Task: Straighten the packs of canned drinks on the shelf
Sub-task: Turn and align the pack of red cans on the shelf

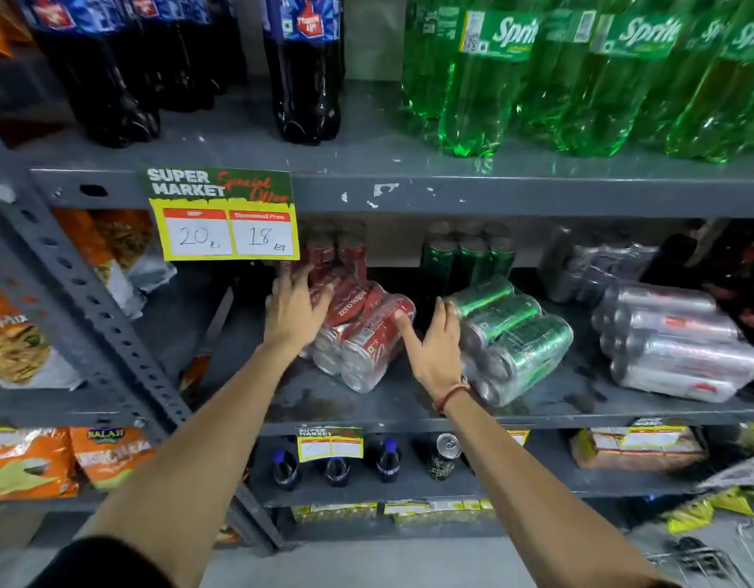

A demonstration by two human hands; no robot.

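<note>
A shrink-wrapped pack of red cans lies on its side, skewed, on the grey middle shelf. My left hand rests flat on the pack's left side with fingers spread. My right hand is open beside the pack's right end, its thumb touching the cans. To the right a pack of green cans lies tilted, and farther right a pack of silver cans lies on its side. Upright red cans, green cans and a silver pack stand behind.
A yellow price tag hangs from the upper shelf edge, above my left hand. Dark cola bottles and green Sprite bottles stand on the shelf above. Snack bags fill the left rack. Small bottles and a can sit on the shelf below.
</note>
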